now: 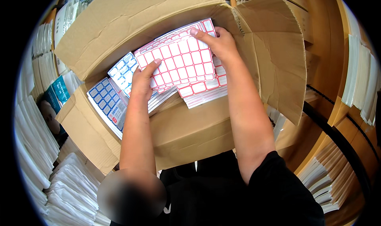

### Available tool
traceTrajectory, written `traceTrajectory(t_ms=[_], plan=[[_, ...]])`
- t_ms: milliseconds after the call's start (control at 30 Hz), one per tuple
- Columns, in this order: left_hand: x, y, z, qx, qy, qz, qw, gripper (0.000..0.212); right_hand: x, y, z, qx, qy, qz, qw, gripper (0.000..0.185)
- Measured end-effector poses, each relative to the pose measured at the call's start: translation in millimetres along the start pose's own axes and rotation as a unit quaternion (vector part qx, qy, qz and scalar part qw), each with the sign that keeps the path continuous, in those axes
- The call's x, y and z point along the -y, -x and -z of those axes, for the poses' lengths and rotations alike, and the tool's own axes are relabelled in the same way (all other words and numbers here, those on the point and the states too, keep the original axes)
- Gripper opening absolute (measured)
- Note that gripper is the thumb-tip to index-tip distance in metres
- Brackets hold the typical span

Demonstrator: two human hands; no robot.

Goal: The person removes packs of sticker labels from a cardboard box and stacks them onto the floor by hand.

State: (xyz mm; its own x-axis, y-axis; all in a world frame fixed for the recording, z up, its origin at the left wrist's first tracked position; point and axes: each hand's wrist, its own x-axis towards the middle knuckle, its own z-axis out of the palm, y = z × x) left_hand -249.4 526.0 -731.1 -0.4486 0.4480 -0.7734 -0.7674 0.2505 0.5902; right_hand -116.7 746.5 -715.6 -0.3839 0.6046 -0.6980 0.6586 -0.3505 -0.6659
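Between my two hands is a stack of red-bordered label sheets (178, 59), held inside an open cardboard box (190, 127). My left hand (145, 78) grips the stack's lower left, thumb on top. At the upper right, my right hand (221, 42) has its thumb over the sheets and its fingers out of sight behind them. Blue-bordered label sheets (123, 68) lie beside my left hand. Another blue-bordered pack (104, 96), bearing writing, leans at the box's left end. Below the held stack, more red-bordered sheets (202, 87) are piled in the box.
Cardboard flaps (276, 47) stand spread around the box opening. White paper-like stacks (68, 190) are at the lower left. Wooden shelving (324, 26) holds stacked booklets (330, 178) on the right. A black curved bar or cable (336, 139) runs past the shelves.
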Motion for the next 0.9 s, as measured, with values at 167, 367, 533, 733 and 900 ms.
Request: traceTrajectory(t_ms=[167,367,533,733,900], plan=[[8.6,9.1,20.2,0.038,0.024,0.008,0.999,0.066,2.1,34.5,-3.1,-0.020,0.133,0.131,0.982,0.126],[13.6,20.2,16.8,0.121,0.067,-0.032,0.990,0.087,9.4,74.5,15.6,0.057,0.092,0.202,0.973,0.127],[16.9,57.8,23.6,0.149,0.100,-0.059,0.982,0.109,43.4,163.3,32.9,-0.001,0.178,0.337,0.924,0.123],[29.6,80.6,-0.6,0.208,0.092,-0.006,0.974,0.114,22.1,185.3,49.4,0.143,0.048,0.271,0.951,0.116],[40.5,97.4,-16.0,0.191,0.057,0.016,0.980,0.105,14.6,192.0,58.1,0.124,0.003,0.184,0.975,0.108]])
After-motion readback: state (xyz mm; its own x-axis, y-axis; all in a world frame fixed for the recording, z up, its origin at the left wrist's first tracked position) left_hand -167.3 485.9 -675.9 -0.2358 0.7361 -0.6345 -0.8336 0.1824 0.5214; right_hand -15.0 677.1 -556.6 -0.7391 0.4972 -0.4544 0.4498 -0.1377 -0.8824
